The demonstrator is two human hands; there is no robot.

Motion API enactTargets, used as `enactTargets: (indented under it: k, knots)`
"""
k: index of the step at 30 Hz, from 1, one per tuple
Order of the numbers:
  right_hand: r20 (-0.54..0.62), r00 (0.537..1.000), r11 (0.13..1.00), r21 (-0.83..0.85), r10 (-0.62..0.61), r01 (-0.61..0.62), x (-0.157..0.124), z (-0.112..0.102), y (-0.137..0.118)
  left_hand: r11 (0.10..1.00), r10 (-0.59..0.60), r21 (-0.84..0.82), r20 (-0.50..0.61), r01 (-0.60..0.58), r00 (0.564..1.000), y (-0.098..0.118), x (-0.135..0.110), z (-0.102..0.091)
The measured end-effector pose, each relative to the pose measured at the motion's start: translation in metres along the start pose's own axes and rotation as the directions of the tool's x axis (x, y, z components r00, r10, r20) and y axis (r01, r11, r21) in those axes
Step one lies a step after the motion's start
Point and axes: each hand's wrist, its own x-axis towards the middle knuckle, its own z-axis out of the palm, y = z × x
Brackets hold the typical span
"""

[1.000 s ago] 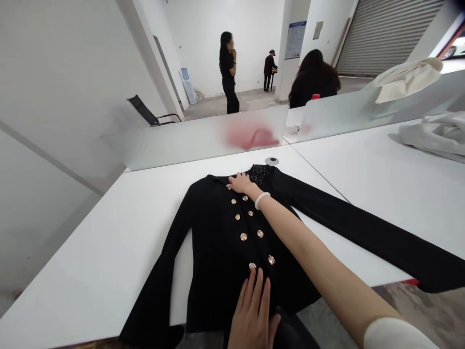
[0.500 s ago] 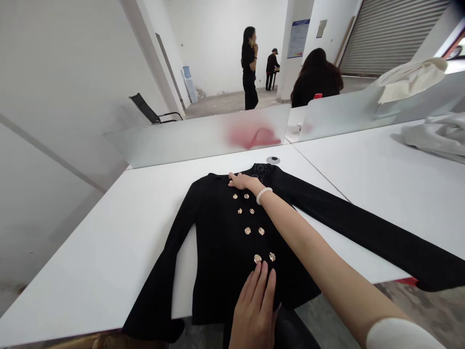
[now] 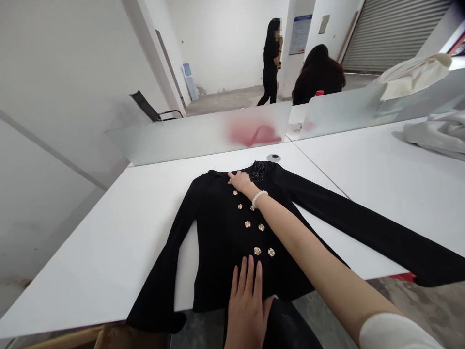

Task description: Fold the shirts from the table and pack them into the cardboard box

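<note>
A black jacket point(image 3: 218, 232) lies spread face up on the white table, its two rows of gold buttons running down the front and dark flower trim point(image 3: 258, 170) at the right of the neckline. Its hem and both cuffs reach past the table's near edge. My right hand point(image 3: 240, 181) is at the neckline, fingers bent and closed on the cloth by the top buttons; the fingertips are partly hard to make out. A pale bead bracelet point(image 3: 260, 197) circles that wrist. My left hand point(image 3: 247, 303) rests flat near the hem, fingers stretched out below the lowest buttons.
Frosted dividers point(image 3: 196, 133) stand along the far edge of the table point(image 3: 109, 232). A small grey-and-black round object point(image 3: 273, 158) lies beyond the collar. Pale cloth point(image 3: 438, 135) is at the right. Beyond are a seated person point(image 3: 319, 75), a walking person point(image 3: 271, 63) and a chair point(image 3: 147, 106).
My left hand has slid left, its fingers straightening away from the lowest button. My right forearm has shifted slightly left over some buttons. The walking person has moved right, covering a farther person.
</note>
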Motion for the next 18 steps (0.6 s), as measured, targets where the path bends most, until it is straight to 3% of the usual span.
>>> enactTargets:
  k: [6,11,18]
  knots:
    - [-0.149,0.988,0.998,0.048,0.037,-0.030,-0.008,0.015,0.007,0.997,0.074,-0.011,-0.083,-0.075,0.994,-0.025,-0.010,-0.010]
    - [-0.238,0.967,0.991,0.121,0.088,-0.060,-0.011,0.030,0.015,0.980,-0.131,0.141,-0.087,0.142,0.988,-0.060,-0.032,-0.015]
    - [-0.295,0.947,0.976,0.206,0.128,-0.068,-0.019,0.036,0.016,0.973,-0.175,0.141,-0.055,0.181,0.983,-0.069,-0.053,-0.008]
